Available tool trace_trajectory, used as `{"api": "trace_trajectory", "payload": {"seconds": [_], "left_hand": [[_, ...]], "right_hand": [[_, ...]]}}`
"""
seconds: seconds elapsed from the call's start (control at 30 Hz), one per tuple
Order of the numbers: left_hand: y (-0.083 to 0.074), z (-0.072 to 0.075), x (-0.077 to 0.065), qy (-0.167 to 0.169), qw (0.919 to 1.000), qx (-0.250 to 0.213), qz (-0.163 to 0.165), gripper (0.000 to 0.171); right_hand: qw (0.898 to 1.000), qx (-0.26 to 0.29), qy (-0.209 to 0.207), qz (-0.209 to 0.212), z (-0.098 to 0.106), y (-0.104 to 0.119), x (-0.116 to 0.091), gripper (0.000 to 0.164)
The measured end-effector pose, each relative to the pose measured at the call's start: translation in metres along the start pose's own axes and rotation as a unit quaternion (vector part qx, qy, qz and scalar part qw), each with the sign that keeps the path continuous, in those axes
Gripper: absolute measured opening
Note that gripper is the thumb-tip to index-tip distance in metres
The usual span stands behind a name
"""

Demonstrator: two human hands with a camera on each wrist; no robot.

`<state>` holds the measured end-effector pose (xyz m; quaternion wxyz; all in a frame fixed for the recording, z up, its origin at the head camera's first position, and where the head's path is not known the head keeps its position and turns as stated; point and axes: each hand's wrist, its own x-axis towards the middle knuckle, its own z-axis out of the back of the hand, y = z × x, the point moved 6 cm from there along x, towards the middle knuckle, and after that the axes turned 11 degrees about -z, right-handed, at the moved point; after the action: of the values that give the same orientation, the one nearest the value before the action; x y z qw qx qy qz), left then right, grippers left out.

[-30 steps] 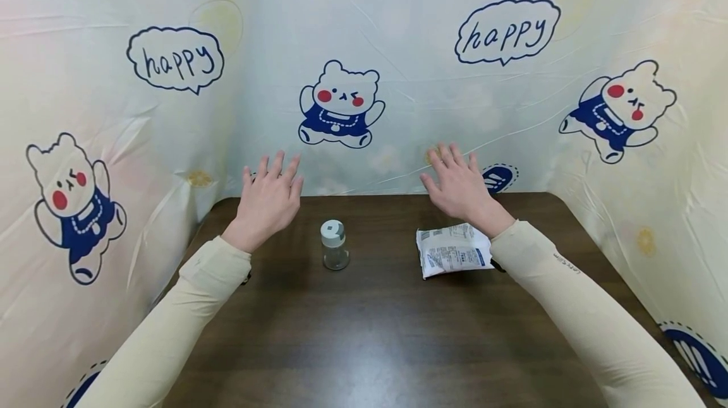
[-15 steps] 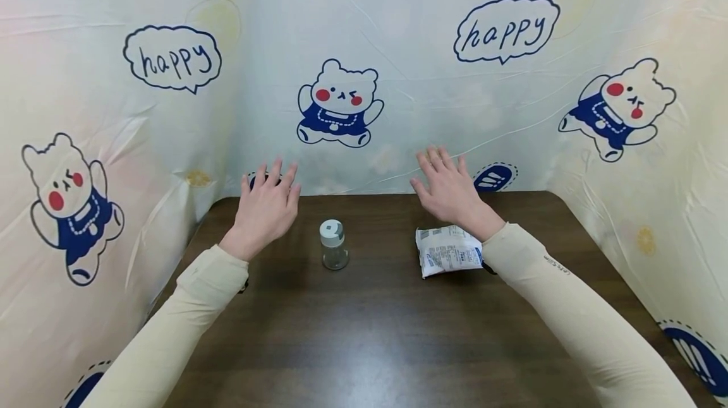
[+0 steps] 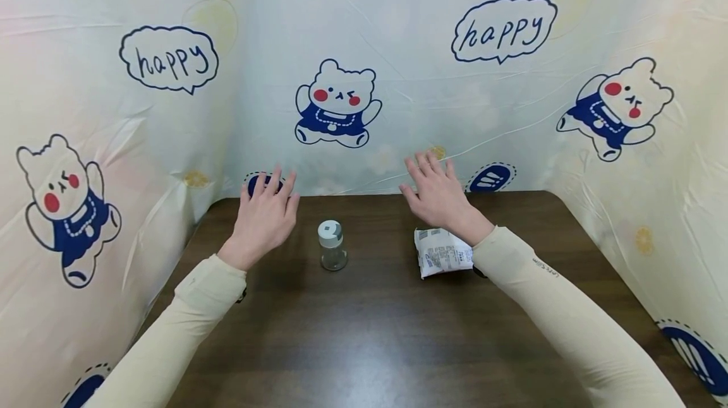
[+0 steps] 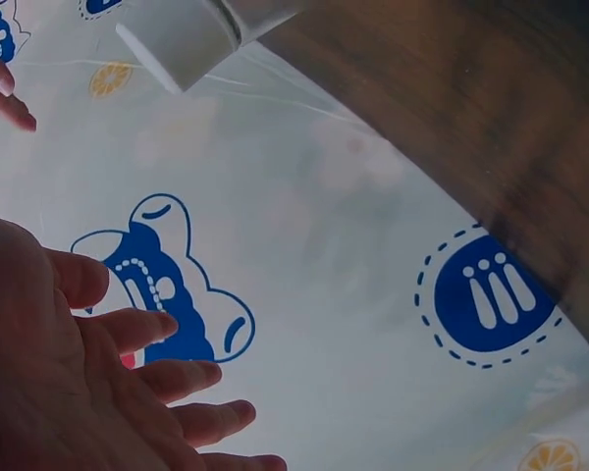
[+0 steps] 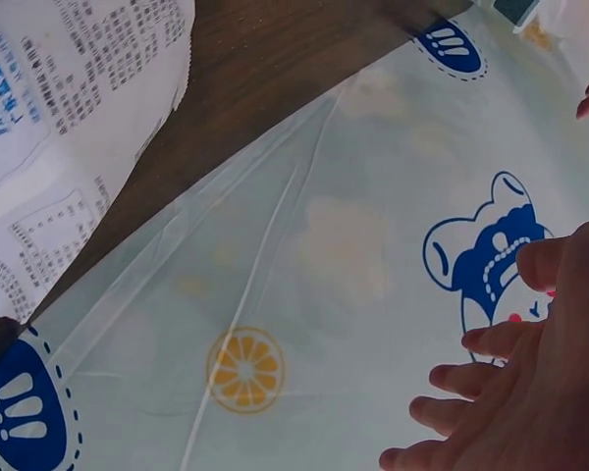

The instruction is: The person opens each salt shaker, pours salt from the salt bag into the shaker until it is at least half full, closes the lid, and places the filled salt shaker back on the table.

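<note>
Saw left hand (image 3: 264, 222) spread wide, empty, left of frame centre; right hand (image 3: 440, 196) likewise, right of centre. Spotted lidded glass jar (image 3: 332, 246) upright on desk (image 3: 352, 332), mid-frame, below and between hands; white packet (image 3: 442, 253) lying flat just right of centre, partly covered by right sleeve (image 3: 560, 307). Judged jar stiff, slick, breakable, fairly light: best gripped round glass body. Judged packet light, soft, crinkly: best pinched at left sealed edge. Read "happy" twice on backdrop (image 3: 421, 35); packet print too fine to call.
</note>
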<state>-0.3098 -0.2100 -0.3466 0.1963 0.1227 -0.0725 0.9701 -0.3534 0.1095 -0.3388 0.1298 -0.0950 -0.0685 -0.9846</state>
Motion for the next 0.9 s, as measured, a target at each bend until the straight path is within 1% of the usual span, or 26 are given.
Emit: {"api": "trace_trajectory", "payload": {"seconds": [0.2, 0.47, 0.57, 0.9], "left_hand": [[0.001, -0.007, -0.008, 0.010, 0.9999, -0.011, 0.004, 0.057], [0.002, -0.023, -0.020, 0.026, 0.9996, -0.015, 0.003, 0.057], [0.003, -0.027, -0.024, 0.027, 0.9995, -0.017, 0.003, 0.056], [0.000, -0.033, -0.030, 0.025, 0.9994, -0.025, -0.003, 0.056]], "right_hand": [[1.000, 0.005, 0.000, 0.006, -0.002, 0.008, 0.000, 0.066], [0.999, 0.024, -0.004, 0.026, -0.007, 0.021, -0.003, 0.067], [0.999, 0.026, -0.003, 0.030, -0.010, 0.026, -0.004, 0.067], [0.999, 0.018, 0.006, 0.037, -0.019, 0.040, -0.006, 0.067]]}}
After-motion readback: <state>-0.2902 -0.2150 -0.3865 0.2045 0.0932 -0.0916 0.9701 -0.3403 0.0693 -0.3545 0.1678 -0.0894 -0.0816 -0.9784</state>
